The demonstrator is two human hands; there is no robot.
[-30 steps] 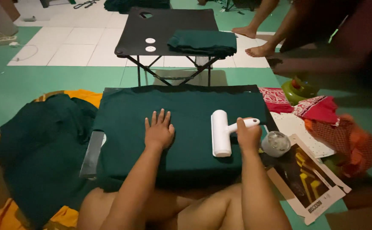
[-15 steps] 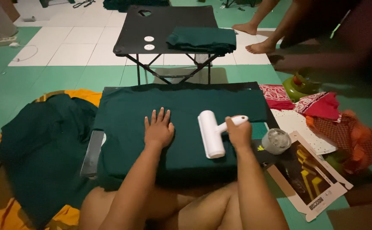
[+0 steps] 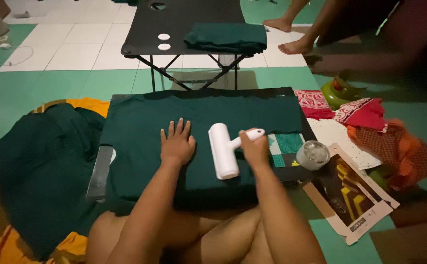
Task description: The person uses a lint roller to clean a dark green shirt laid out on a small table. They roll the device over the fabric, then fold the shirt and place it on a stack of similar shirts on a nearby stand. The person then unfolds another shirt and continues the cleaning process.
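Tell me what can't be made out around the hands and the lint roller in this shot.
Head view only:
- Right hand: its palm side and grip on the lint roller handle, hidden by the hand's own back.
- Green cloth under the left hand: its near edge, hidden by the forearms.
- Low board beneath: mostly covered by the cloth.
- Standing person: cut off by the top edge.

a black folding table (image 3: pixel 140 36) stands on the floor beyond, bearing a folded dark green cloth (image 3: pixel 225 38) and two small white discs (image 3: pixel 163 41) just beside each other. to the left a heap of dark green fabric (image 3: pixel 42 166) lies over an orange cloth (image 3: pixel 88 103), and to the right sit red patterned cloths (image 3: pixel 360 111), an orange mesh bag (image 3: pixel 399 146), a flat printed cardboard box (image 3: pixel 352 193) and a small round clear container (image 3: pixel 313 155). at the far right another person's bare feet (image 3: pixel 295 47) rest on the tiles.
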